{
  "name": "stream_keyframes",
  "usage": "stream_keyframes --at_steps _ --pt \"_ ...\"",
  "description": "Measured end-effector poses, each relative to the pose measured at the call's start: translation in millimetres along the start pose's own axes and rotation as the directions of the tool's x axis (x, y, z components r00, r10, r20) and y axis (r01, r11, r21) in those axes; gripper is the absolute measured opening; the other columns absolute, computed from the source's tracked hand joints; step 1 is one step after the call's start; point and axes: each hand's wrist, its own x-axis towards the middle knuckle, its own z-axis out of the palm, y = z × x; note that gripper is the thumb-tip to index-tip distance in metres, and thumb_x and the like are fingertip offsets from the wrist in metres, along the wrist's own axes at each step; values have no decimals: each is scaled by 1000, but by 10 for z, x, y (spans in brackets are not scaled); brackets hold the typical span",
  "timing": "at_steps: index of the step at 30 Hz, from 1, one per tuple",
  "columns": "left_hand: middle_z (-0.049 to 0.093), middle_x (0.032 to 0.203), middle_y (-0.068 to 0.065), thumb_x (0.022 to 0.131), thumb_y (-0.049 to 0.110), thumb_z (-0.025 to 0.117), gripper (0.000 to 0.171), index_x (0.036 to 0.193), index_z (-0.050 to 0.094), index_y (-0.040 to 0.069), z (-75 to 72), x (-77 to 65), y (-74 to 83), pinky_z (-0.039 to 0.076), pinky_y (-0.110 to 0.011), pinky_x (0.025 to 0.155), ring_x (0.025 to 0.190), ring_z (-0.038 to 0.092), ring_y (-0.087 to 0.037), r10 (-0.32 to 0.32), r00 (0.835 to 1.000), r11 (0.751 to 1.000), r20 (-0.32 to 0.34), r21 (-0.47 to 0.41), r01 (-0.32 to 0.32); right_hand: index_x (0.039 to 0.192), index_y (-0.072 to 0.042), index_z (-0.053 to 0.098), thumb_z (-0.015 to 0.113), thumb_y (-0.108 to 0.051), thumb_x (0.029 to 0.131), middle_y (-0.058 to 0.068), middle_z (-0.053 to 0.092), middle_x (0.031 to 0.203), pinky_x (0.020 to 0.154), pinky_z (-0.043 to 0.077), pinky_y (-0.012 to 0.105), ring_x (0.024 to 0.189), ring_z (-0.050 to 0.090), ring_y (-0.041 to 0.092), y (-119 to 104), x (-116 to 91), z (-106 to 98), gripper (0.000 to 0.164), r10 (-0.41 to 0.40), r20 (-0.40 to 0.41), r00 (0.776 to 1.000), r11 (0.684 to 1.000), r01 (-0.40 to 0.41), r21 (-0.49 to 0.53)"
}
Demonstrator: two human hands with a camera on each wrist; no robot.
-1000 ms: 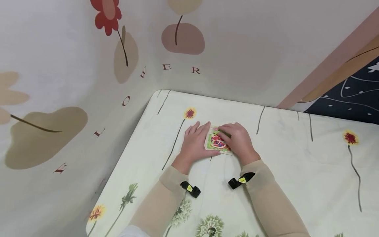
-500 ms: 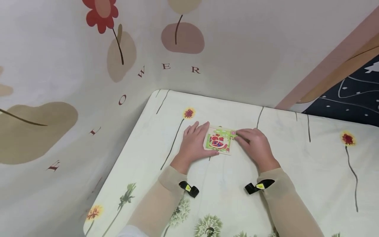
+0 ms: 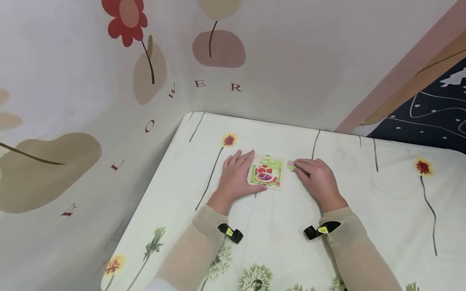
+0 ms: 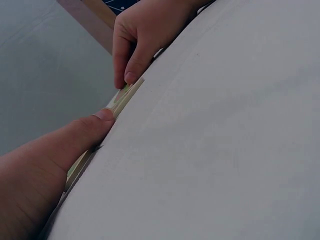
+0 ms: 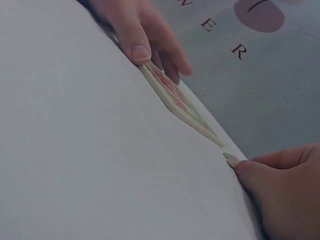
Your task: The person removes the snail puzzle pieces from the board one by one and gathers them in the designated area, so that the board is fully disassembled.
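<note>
A small square wooden puzzle board (image 3: 276,173) with a green, red and blue picture lies flat on the cloth-covered table. My left hand (image 3: 234,176) holds its left side, thumb along the near edge and fingers at the far left corner. In the right wrist view, that thumb (image 5: 140,51) sits at the board's corner. Just right of the board, my right hand (image 3: 318,180) pinches a small green puzzle piece (image 3: 291,165) with a pink flower between thumb and fingertips. A narrow gap separates piece and board, and the fingers hide part of the piece.
The pale tablecloth (image 3: 371,194) is printed with flowers and long stems. Behind the table and along its left side hang light wall drapes (image 3: 291,89) with printed shapes and letters. Each wrist wears a black camera strap (image 3: 329,227).
My right hand has moved from over the board to its right side, carrying the flower piece and uncovering the picture. My left hand keeps its place on the board.
</note>
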Motion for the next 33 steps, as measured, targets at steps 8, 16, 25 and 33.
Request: stream_keyframes --at_steps 8,16,25,33 --pt "35 172 2 77 76 81 124 171 25 18 3 7 -4 16 -53 127 161 17 -30 -1 1000 1000 1 -2 1 123 -3 80 80 -11 97 13 75 127 90 57 49 106 67 33 -29 24 12 27 44 10 999 999 -44 -6" --pt "37 170 0 77 76 80 123 171 26 17 -5 3 8 17 -54 126 161 18 -31 5 1000 1000 0 -10 -5 124 -2 79 77 -10 99 13 72 127 96 56 51 115 66 35 -57 24 25 26 97 28 995 995 -97 -3" --pt "41 168 -1 76 76 81 123 171 27 18 11 16 -15 19 -56 125 160 20 -31 5 1000 1000 -21 1 -5 118 -6 81 70 -13 97 9 74 117 82 55 46 94 66 27 -110 64 76 24 229 -82 970 963 -214 162" --pt "41 167 -2 76 76 81 122 170 28 19 20 28 -5 19 -57 124 160 21 -33 22 999 999 -24 -25 -23 103 -5 84 78 -15 89 11 74 101 89 44 51 98 58 34 -205 178 224 18 43 -182 982 984 -10 180"
